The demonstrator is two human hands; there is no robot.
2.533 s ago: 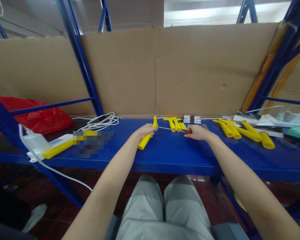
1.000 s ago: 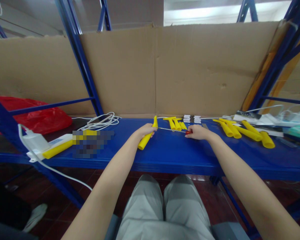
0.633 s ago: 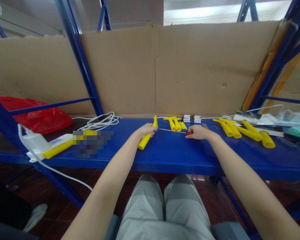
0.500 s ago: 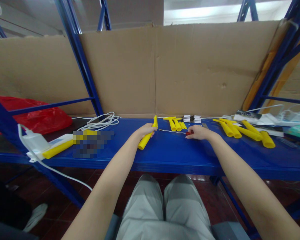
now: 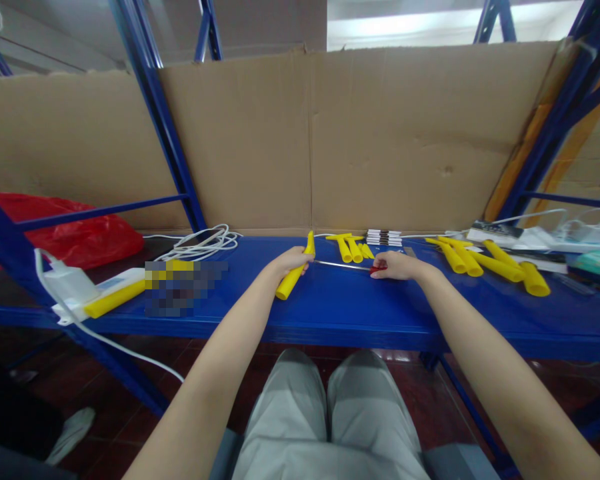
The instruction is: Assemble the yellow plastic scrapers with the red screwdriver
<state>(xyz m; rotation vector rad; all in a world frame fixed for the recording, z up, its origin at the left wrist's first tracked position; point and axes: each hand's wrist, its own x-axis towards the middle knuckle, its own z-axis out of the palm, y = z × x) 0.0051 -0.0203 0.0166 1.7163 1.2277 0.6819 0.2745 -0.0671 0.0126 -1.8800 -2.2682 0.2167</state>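
My left hand [image 5: 291, 261] is wrapped round a yellow tube-shaped piece [image 5: 290, 283], which leans with its wide round end toward me and its narrow end up. In my right hand [image 5: 394, 265] is the red handle of a screwdriver [image 5: 344, 265]. Its long thin metal shaft points left, and the tip meets or nearly meets the yellow piece beside my left fingers; contact is too small to tell. Behind the shaft lie several yellow T-shaped pieces [image 5: 351, 248] and a stack of small white-and-black strips [image 5: 384, 237].
More yellow pieces [image 5: 503, 265] lie on the blue shelf [image 5: 330, 313] at the right. At the left are a white power strip [image 5: 123, 283], a coiled white cable [image 5: 205, 241] and a red plastic bag [image 5: 75, 227]. A cardboard sheet [image 5: 390, 140] stands behind, between blue posts.
My right hand has shifted slightly left, bringing the screwdriver's tip closer to the yellow piece. My left hand and the piece look unmoved.
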